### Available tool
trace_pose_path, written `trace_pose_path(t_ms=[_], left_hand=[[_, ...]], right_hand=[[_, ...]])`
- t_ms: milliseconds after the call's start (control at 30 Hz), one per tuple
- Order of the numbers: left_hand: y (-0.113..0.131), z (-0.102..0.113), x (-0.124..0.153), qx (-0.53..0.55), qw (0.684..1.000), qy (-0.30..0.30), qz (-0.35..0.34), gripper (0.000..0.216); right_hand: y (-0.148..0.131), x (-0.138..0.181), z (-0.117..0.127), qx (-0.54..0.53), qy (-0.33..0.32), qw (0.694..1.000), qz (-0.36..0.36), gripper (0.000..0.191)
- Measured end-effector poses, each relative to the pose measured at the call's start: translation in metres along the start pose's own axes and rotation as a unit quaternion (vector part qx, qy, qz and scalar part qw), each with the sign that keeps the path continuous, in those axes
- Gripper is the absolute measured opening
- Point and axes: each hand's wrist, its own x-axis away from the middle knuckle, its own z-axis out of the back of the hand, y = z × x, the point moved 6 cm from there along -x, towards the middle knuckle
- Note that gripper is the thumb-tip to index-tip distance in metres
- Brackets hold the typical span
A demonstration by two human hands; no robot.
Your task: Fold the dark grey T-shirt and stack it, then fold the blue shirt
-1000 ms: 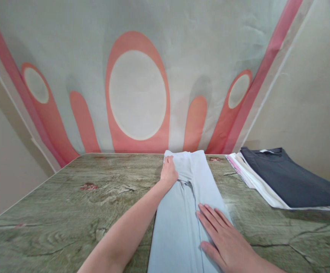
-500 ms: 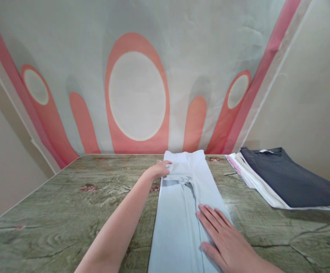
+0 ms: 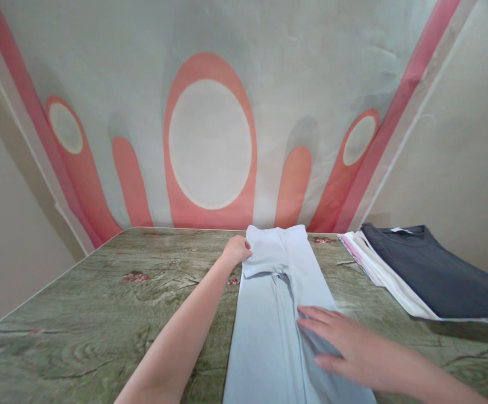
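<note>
A light blue T-shirt (image 3: 261,320) lies folded into a long strip on the table, with a sleeve turned over near its far end and creases down its middle. My left hand (image 3: 237,250) reaches to the far left edge of the shirt, its fingers curled and closed on the cloth there. Lower down, my right hand (image 3: 345,345) rests over the right side of the shirt with fingers outstretched. The thumb is apart from the other fingers, and the hand is slightly blurred.
A wood-patterned table (image 3: 101,325) carries the shirt. At the right lies a stack of folded clothes, a dark grey T-shirt (image 3: 446,275) over white ones (image 3: 389,278). A wall with a pink and grey printed sheet (image 3: 210,219) rises behind the table's far edge.
My right hand has turned sideways and shifted slightly on the shirt. My left hand's fingers have curled in more at the edge, and the turned-over sleeve lies a little differently.
</note>
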Motion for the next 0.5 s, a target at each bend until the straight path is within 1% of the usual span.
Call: trace_pose_path(t_ms=[33, 100, 167, 233, 300, 367, 433, 500], left_hand=[[0.001, -0.002, 0.0, -0.002, 1.0, 0.003, -0.001, 0.027], [0.003, -0.006, 0.001, -0.004, 1.0, 0.009, -0.006, 0.033], [0.004, -0.009, 0.001, -0.002, 1.0, 0.013, -0.015, 0.037], [0.004, -0.011, 0.001, -0.001, 1.0, 0.017, -0.023, 0.041], [0.002, -0.013, -0.001, -0.002, 0.999, 0.019, -0.029, 0.046], [-0.002, -0.015, -0.003, -0.003, 0.999, 0.018, -0.035, 0.049], [-0.006, -0.017, -0.006, -0.004, 0.999, 0.016, -0.041, 0.05], [-0.008, -0.019, -0.008, -0.006, 0.999, 0.016, -0.045, 0.052]], right_hand=[[0.004, -0.008, 0.01, -0.019, -0.004, 1.0, 0.005, 0.049], [0.018, -0.033, 0.03, -0.044, 0.025, 0.999, 0.0, 0.047], [0.039, -0.065, 0.047, -0.022, 0.09, 0.996, -0.011, 0.051], [0.066, -0.097, 0.054, 0.019, 0.148, 0.987, -0.054, 0.053], [0.093, -0.122, 0.051, 0.065, 0.176, 0.977, -0.104, 0.057], [0.116, -0.138, 0.043, 0.1, 0.176, 0.966, -0.162, 0.06], [0.131, -0.145, 0.033, 0.12, 0.162, 0.96, -0.193, 0.062], [0.139, -0.146, 0.025, 0.128, 0.15, 0.96, -0.199, 0.063]])
